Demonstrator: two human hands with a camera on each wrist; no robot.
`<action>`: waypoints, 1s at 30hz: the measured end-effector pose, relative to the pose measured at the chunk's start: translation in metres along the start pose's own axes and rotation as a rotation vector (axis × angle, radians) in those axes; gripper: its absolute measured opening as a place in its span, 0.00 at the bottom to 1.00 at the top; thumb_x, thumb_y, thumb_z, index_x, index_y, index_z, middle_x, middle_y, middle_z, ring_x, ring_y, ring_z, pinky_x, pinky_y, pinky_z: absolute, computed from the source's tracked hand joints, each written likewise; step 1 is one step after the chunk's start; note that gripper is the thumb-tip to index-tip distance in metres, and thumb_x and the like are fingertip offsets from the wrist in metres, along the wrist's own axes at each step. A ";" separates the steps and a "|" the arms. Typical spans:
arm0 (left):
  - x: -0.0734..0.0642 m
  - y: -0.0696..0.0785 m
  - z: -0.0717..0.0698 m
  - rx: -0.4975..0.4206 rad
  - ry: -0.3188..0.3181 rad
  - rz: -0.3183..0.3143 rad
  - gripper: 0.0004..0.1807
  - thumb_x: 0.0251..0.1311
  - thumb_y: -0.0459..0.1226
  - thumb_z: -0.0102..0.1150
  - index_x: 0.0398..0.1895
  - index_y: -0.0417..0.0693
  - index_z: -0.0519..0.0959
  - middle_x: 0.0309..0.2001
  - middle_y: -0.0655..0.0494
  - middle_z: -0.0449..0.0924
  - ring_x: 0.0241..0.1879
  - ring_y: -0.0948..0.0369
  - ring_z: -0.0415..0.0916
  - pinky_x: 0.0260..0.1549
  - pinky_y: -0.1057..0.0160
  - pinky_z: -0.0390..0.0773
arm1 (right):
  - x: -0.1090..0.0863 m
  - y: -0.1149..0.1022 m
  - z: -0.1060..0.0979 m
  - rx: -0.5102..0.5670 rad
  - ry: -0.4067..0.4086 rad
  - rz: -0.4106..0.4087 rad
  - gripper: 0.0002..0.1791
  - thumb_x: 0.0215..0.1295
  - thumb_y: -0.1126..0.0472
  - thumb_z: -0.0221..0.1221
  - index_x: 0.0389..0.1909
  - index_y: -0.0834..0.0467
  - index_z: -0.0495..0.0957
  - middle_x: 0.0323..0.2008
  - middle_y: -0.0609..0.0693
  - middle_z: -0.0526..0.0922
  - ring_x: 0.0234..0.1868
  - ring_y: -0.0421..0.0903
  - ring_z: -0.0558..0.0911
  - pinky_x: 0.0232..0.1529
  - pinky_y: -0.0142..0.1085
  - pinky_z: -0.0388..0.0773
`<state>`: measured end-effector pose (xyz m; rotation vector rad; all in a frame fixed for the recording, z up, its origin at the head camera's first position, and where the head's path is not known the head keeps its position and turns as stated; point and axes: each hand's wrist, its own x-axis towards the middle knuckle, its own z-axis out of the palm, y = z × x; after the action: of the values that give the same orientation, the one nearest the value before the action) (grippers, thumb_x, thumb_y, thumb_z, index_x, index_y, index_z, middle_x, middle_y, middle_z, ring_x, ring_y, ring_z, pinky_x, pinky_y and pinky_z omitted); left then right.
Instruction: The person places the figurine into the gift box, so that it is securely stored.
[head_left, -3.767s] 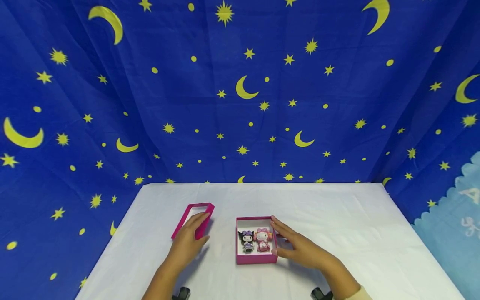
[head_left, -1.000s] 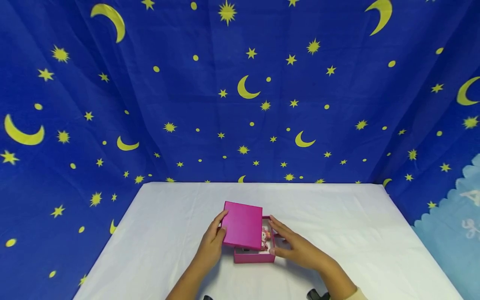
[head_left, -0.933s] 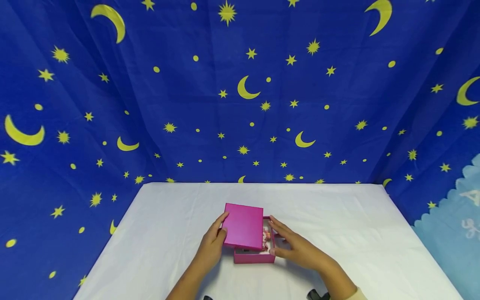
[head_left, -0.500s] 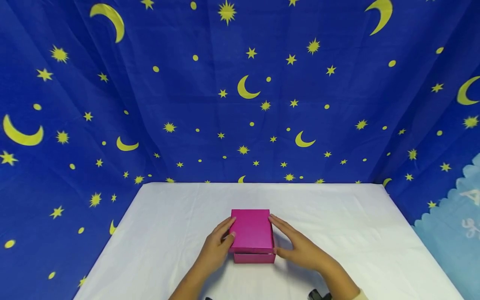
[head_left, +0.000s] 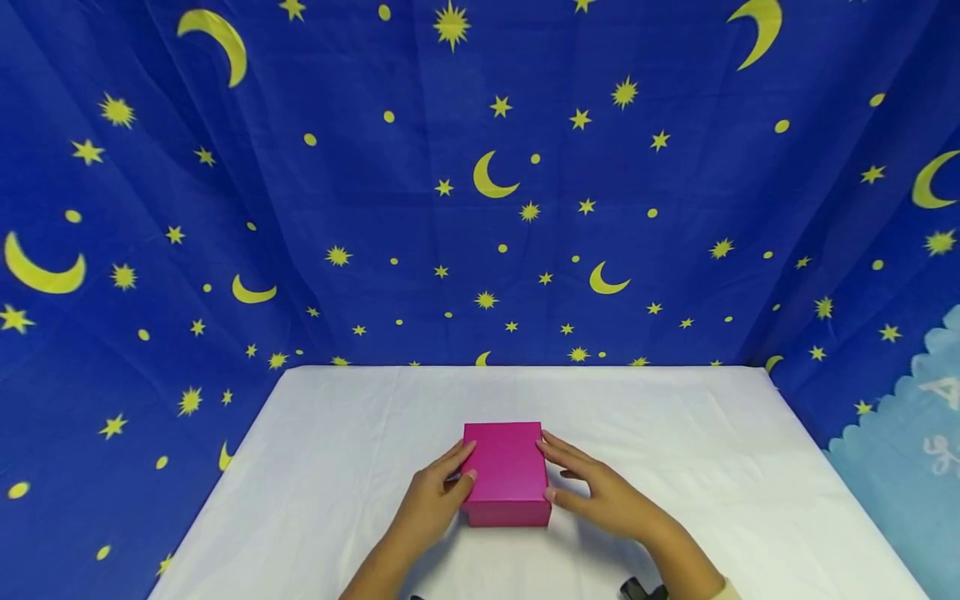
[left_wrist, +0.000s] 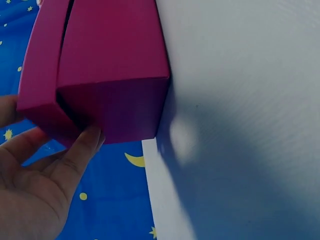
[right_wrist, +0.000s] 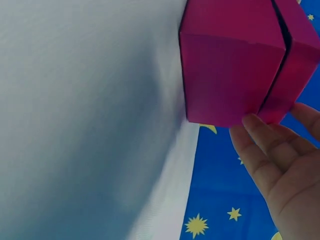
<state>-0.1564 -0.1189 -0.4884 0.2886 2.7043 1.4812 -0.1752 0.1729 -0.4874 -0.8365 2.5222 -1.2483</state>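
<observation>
A magenta box (head_left: 510, 515) stands on the white table, its matching lid (head_left: 504, 462) seated over the top. In the left wrist view a dark narrow gap runs between the rim of the lid (left_wrist: 42, 60) and the box wall (left_wrist: 115, 40). My left hand (head_left: 427, 504) grips the lid's left side with thumb and fingers, one fingertip reaching down to the wall. On the right side, my right hand (head_left: 611, 500) touches box and lid, its fingers fairly straight and the thumb near the front corner. The lid hides the inside of the box.
A white cloth (head_left: 360, 433) covers the table. Blue curtains (head_left: 420, 208) with yellow moons and stars hang behind and at both sides. A light blue scalloped cloth (head_left: 900, 450) hangs at the right. A black object (head_left: 637, 588) shows by the right forearm.
My left hand has brought the lid from the table's left over the box and lowered it, covering the two small figurines. My right hand has stayed at the box's right side.
</observation>
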 end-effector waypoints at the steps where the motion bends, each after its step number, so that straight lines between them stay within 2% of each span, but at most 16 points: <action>1: 0.000 0.000 -0.001 0.005 -0.002 0.006 0.28 0.72 0.48 0.56 0.73 0.54 0.70 0.76 0.53 0.64 0.74 0.48 0.65 0.70 0.47 0.69 | 0.000 0.000 0.000 -0.003 0.001 -0.003 0.38 0.72 0.43 0.58 0.78 0.47 0.59 0.82 0.47 0.52 0.76 0.54 0.67 0.66 0.45 0.78; 9: 0.002 -0.003 -0.002 -0.014 -0.068 0.024 0.32 0.69 0.47 0.61 0.73 0.46 0.70 0.76 0.44 0.64 0.69 0.46 0.72 0.61 0.56 0.79 | 0.001 0.003 0.004 -0.014 -0.009 0.051 0.39 0.71 0.41 0.59 0.78 0.50 0.61 0.82 0.47 0.50 0.71 0.53 0.74 0.67 0.45 0.77; 15: 0.005 -0.009 0.001 -0.014 -0.112 0.044 0.35 0.68 0.47 0.63 0.74 0.43 0.67 0.76 0.40 0.62 0.62 0.47 0.79 0.60 0.54 0.80 | 0.002 0.006 0.007 -0.009 -0.007 0.070 0.40 0.69 0.40 0.61 0.77 0.48 0.62 0.82 0.42 0.48 0.68 0.49 0.77 0.69 0.45 0.75; 21: 0.004 -0.013 0.003 0.051 -0.117 0.071 0.36 0.67 0.49 0.63 0.74 0.43 0.67 0.79 0.47 0.58 0.59 0.52 0.82 0.59 0.55 0.82 | 0.002 0.007 0.009 -0.030 -0.002 0.071 0.39 0.69 0.40 0.61 0.77 0.48 0.63 0.82 0.41 0.49 0.69 0.49 0.77 0.69 0.46 0.75; 25: 0.003 -0.011 0.002 0.095 -0.123 0.063 0.36 0.68 0.51 0.61 0.74 0.46 0.67 0.81 0.54 0.53 0.60 0.55 0.81 0.57 0.59 0.82 | 0.002 0.008 0.010 -0.053 0.001 0.067 0.39 0.69 0.39 0.60 0.77 0.48 0.63 0.82 0.41 0.49 0.69 0.48 0.76 0.69 0.45 0.75; 28: 0.002 -0.010 0.001 0.145 -0.129 0.056 0.36 0.69 0.52 0.60 0.75 0.48 0.66 0.81 0.57 0.52 0.68 0.53 0.74 0.63 0.54 0.79 | 0.002 0.008 0.010 -0.058 -0.002 0.068 0.39 0.69 0.38 0.60 0.77 0.48 0.63 0.82 0.41 0.49 0.69 0.48 0.76 0.70 0.48 0.74; 30: 0.002 -0.009 0.000 0.170 -0.137 0.055 0.36 0.69 0.53 0.59 0.75 0.48 0.66 0.81 0.59 0.53 0.73 0.51 0.68 0.68 0.48 0.73 | 0.002 0.009 0.010 -0.057 -0.005 0.069 0.40 0.69 0.38 0.60 0.77 0.47 0.62 0.82 0.41 0.49 0.69 0.49 0.76 0.70 0.50 0.73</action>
<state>-0.1599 -0.1230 -0.4964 0.4570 2.7352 1.1963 -0.1765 0.1693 -0.5005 -0.7571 2.5708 -1.1574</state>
